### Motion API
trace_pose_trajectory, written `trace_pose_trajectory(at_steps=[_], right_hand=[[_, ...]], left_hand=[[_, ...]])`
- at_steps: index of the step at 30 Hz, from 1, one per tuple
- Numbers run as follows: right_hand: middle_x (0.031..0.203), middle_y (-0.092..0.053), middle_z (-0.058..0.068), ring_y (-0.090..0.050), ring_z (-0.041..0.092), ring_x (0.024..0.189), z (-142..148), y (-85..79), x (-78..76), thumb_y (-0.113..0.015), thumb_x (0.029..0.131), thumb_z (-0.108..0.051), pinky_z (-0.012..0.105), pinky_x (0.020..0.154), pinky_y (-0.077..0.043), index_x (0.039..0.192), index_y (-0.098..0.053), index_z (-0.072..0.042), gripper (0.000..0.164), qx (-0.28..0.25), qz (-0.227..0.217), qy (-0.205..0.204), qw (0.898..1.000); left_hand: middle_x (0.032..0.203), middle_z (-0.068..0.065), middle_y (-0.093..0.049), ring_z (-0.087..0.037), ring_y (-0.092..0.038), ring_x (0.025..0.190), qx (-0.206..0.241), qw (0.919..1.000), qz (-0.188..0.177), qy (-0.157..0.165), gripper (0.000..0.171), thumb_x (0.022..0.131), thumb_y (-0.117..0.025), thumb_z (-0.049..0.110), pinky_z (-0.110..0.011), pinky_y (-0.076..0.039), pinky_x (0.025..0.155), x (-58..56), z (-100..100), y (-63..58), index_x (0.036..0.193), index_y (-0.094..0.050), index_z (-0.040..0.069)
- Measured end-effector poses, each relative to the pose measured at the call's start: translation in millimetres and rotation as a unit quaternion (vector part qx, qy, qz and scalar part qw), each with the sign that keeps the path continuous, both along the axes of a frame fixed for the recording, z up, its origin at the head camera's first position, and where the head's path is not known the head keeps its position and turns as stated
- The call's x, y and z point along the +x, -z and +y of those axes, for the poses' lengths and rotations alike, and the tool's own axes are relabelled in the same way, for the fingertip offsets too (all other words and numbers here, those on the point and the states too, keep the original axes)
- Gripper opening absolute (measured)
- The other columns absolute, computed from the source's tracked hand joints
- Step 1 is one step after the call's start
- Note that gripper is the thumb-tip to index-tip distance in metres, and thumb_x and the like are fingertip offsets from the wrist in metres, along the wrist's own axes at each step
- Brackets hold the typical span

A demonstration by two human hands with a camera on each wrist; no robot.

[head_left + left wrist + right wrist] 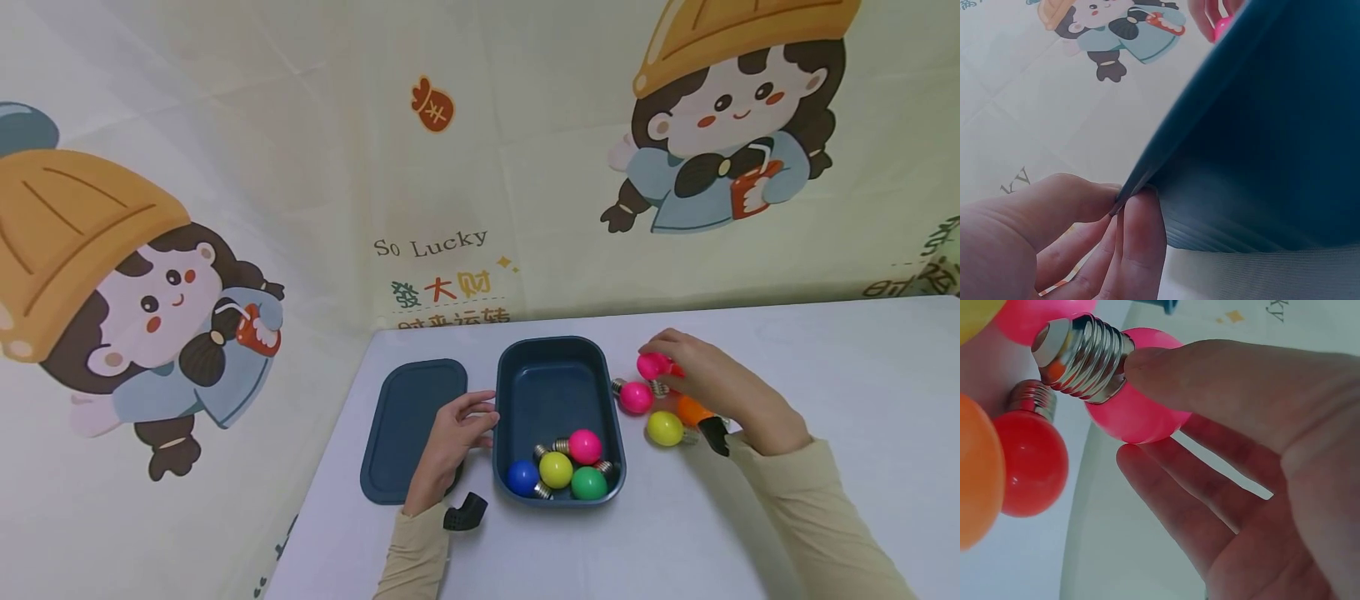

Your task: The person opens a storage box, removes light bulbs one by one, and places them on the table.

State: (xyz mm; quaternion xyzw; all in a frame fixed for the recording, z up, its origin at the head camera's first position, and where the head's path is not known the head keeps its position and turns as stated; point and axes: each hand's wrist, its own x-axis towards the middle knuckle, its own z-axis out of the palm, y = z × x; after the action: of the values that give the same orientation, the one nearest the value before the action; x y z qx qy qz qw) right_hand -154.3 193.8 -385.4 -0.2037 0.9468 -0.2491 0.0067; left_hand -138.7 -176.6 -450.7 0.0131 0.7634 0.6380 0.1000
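Observation:
A pink light bulb (1147, 419) with a silver screw base is pinched between the thumb and fingers of my right hand (708, 379), just right of the box. My left hand (457, 429) grips the left rim of a dark blue plastic box (551, 342); in the left wrist view the thumb lies on one side of the wall and the fingers on the other. At the box's near end lie a pink bulb (585, 447), a yellow bulb (556, 470), a blue bulb (522, 477) and a green bulb (589, 483).
Beside the box on the right lie another pink bulb (636, 397), a yellow bulb (664, 428), an orange bulb (692, 410) and a red bulb (1034, 464), partly under my right hand. A flat dark blue lid (408, 417) rests left of the box. A printed cloth (555, 208) hangs behind the white table.

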Motion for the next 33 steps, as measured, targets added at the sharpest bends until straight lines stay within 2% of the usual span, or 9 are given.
trace_pose_trajectory(at_steps=[15,27,33], right_hand=[[0.112,-0.061,0.018,-0.061,0.032,0.100,-1,16.7,-10.1,-0.076,0.080,0.004,0.046,0.082,-0.059,0.115,-0.066,0.003,0.037,0.005,-0.019,-0.022,1.000],[0.113,-0.061,0.016,-0.060,0.032,0.101,-2,30.1,-12.3,-0.078,0.079,0.002,0.047,0.085,-0.057,0.117,-0.066,0.003,0.040,-0.004,-0.036,-0.036,0.999],[0.111,-0.063,0.015,-0.062,0.032,0.100,-1,35.3,-10.0,-0.079,0.079,0.001,0.046,0.085,-0.057,0.116,-0.067,0.004,0.039,-0.003,-0.003,-0.048,0.999]], left_hand=[[0.117,-0.014,-0.065,-0.018,-0.065,0.091,0.001,1.0000,-0.001,-0.001,0.043,0.092,-0.072,0.023,-0.029,-0.060,0.072,1.9,1,0.3,0.132,-0.061,0.009],[0.118,-0.015,-0.064,-0.017,-0.066,0.091,-0.004,1.0000,0.006,-0.001,0.043,0.093,-0.071,0.022,-0.029,-0.060,0.071,5.9,3,1.1,0.133,-0.061,0.008],[0.117,-0.015,-0.064,-0.018,-0.066,0.091,-0.004,1.0000,0.009,-0.001,0.043,0.093,-0.071,0.022,-0.029,-0.060,0.071,6.5,3,2.2,0.132,-0.061,0.008]])
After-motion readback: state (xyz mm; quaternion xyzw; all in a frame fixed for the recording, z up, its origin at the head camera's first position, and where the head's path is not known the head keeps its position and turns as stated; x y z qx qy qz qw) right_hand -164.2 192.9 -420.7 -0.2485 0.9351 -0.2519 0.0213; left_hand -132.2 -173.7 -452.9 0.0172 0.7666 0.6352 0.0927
